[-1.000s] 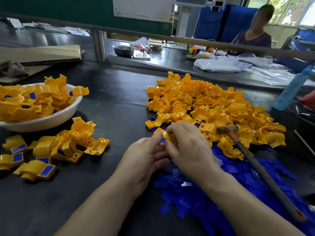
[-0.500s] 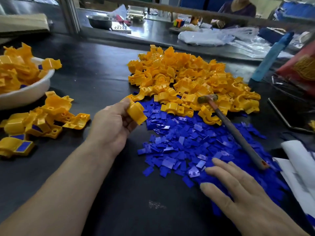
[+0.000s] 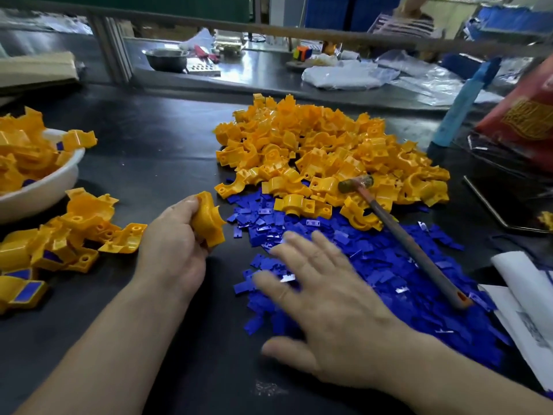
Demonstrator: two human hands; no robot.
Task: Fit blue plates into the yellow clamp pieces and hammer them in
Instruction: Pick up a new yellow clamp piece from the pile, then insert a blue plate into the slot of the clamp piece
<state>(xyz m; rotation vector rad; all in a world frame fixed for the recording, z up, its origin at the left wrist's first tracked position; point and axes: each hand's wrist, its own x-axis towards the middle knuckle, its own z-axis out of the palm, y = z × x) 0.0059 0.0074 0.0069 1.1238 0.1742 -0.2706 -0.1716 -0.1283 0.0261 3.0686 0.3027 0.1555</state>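
Observation:
My left hand (image 3: 172, 247) grips one yellow clamp piece (image 3: 208, 218) just left of the blue plates. A spread of small blue plates (image 3: 386, 265) covers the dark table in front of me. My right hand (image 3: 326, 304) lies flat over the near left part of that spread, fingers straight and apart, blurred by motion. Behind the plates is a big heap of yellow clamp pieces (image 3: 323, 148). A hammer (image 3: 401, 235) lies with its head on the heap and its handle across the plates.
A white bowl (image 3: 45, 190) of clamp pieces stands at the left, with more pieces (image 3: 74, 235), some holding blue plates, on the table beside it. White paper (image 3: 523, 295) lies at the right edge. A blue bottle (image 3: 460, 106) and a red bag (image 3: 526, 115) stand far right.
My right hand has slid left and forward over the blue plates, its fingers now spread flat on them. My left hand still holds the yellow clamp piece in about the same spot.

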